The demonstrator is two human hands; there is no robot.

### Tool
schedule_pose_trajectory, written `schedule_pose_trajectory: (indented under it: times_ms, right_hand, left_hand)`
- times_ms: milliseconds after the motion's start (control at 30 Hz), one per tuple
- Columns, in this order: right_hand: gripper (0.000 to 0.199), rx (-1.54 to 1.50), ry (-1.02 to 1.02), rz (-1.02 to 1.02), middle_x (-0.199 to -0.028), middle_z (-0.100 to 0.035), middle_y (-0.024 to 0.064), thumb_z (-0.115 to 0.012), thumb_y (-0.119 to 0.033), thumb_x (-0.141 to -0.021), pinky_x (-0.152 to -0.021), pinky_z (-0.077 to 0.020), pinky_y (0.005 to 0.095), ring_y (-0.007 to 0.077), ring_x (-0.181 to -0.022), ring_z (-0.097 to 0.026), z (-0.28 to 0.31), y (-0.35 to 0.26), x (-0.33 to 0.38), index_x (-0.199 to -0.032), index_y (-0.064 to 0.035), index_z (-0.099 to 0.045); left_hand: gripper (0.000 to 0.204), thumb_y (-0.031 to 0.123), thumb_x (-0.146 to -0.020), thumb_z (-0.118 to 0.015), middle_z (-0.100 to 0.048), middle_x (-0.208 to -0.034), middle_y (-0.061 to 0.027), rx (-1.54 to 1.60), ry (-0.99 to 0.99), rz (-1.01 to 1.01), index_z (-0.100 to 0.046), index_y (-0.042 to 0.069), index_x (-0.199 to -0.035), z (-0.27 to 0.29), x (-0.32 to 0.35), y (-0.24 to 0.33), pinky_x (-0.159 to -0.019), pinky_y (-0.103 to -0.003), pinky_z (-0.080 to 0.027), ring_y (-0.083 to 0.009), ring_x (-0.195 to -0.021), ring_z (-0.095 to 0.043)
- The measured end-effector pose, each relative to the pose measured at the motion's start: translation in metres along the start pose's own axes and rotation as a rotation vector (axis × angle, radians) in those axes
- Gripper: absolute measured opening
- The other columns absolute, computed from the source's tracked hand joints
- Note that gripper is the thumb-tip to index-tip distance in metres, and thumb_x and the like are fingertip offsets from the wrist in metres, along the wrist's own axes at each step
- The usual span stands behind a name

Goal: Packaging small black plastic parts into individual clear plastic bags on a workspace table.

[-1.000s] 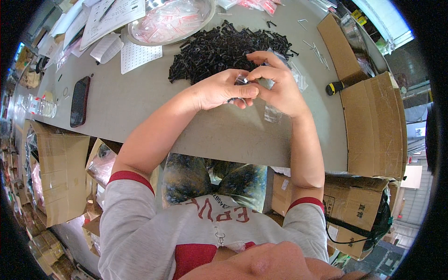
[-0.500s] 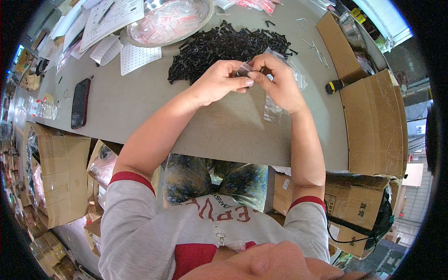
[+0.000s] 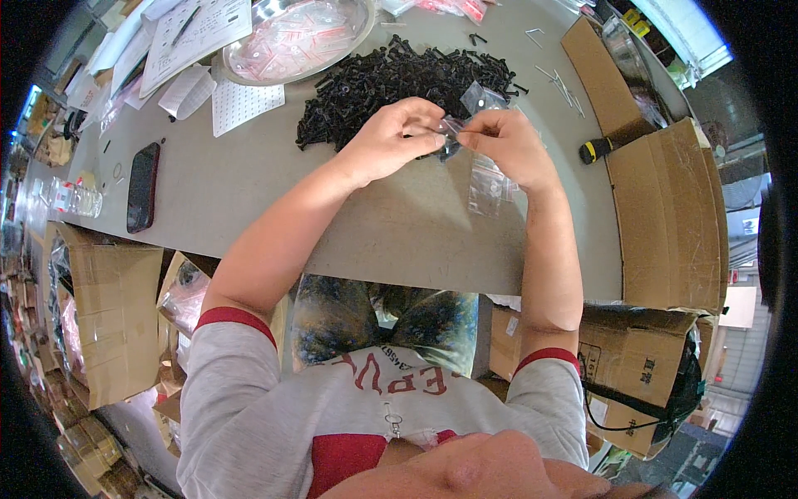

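Between my two hands is a small clear zip bag with dark pieces in it, seemingly screws. My left hand pinches its left side, and my right hand grips the top right edge with thumb and forefinger. Just beyond lies a wide heap of black screws. Beside and under my right hand, several clear plastic bags lie on the grey table; another clear bag shows past its fingers.
A metal bowl of small clear bags stands at the far left, near papers and a dotted white sheet. Farther left lie a phone and a plastic bottle. Hex keys, a yellow-black tool and cardboard boxes line the right.
My right hand has shifted slightly right, away from my left. The small bag between them now shows more fully, hanging lower with its dark contents.
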State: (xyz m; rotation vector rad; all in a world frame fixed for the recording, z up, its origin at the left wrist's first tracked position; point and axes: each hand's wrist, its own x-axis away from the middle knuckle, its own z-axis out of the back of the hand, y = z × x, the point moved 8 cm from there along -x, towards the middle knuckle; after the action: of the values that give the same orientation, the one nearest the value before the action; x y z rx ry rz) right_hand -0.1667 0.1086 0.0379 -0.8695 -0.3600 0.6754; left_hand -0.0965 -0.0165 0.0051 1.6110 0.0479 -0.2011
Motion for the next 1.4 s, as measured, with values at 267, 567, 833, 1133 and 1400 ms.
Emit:
schedule_pose_trajectory:
  times_ms: [267, 567, 833, 1133, 1400]
  right_hand:
    - [0.017, -0.292, -0.15, 0.039, -0.061, -0.06, 0.0041, -0.073, -0.015, -0.073, -0.053, -0.0402, 0.0269, 0.0093, -0.058, -0.052, -0.007, 0.0, 0.001, -0.075, 0.0015, -0.067]
    - [0.017, -0.15, -0.256, 0.086, -0.06, -0.06, 0.005, -0.074, -0.017, -0.072, -0.054, -0.0409, 0.0279, 0.0096, -0.057, -0.052, -0.017, 0.008, -0.006, -0.075, -0.0006, -0.068]
    - [0.017, -0.184, -0.27, 0.113, -0.059, -0.059, 0.0038, -0.073, -0.015, -0.071, -0.054, -0.0405, 0.0283, 0.0091, -0.058, -0.05, -0.017, 0.007, -0.005, -0.073, 0.0, -0.066]
    - [0.011, -0.368, -0.193, 0.185, -0.07, -0.058, -0.0014, -0.072, -0.004, -0.075, -0.057, -0.0404, 0.0227, 0.0057, -0.064, -0.05, -0.012, -0.005, -0.003, -0.073, -0.0017, -0.061]
    - [0.009, -0.302, -0.237, 0.235, -0.071, -0.054, -0.0025, -0.065, -0.008, -0.082, -0.06, -0.0392, 0.0236, 0.0061, -0.067, -0.046, -0.02, -0.024, 0.005, -0.082, -0.001, -0.059]
  left_hand:
    - [0.028, 0.024, -0.091, -0.06, -0.062, -0.099, -0.0043, 0.01, 0.145, 0.034, -0.057, 0.001, -0.108, 0.012, 0.002, 0.007, -0.077, -0.025, -0.047, -0.0098, -0.09, -0.057]
    - [0.027, 0.025, -0.093, -0.058, -0.063, -0.096, -0.0037, -0.11, 0.164, -0.036, -0.06, 0.0, -0.104, 0.014, 0.002, 0.004, -0.081, -0.025, -0.046, -0.0101, -0.09, -0.057]
    - [0.028, 0.023, -0.093, -0.058, -0.062, -0.094, -0.0024, -0.138, 0.125, 0.006, -0.06, -0.002, -0.105, 0.007, 0.001, 0.001, -0.077, -0.022, -0.044, -0.0071, -0.086, -0.055]
    - [0.021, 0.018, -0.092, -0.059, -0.059, -0.077, 0.0025, -0.169, 0.141, -0.011, -0.063, -0.001, -0.097, 0.005, 0.004, 0.007, -0.062, -0.02, -0.04, -0.0035, -0.07, -0.05]
    - [0.011, 0.01, -0.09, -0.059, -0.056, -0.073, 0.0048, -0.228, 0.153, -0.059, -0.063, 0.0, -0.091, 0.001, 0.008, 0.015, -0.057, -0.018, -0.037, -0.0013, -0.064, -0.047]
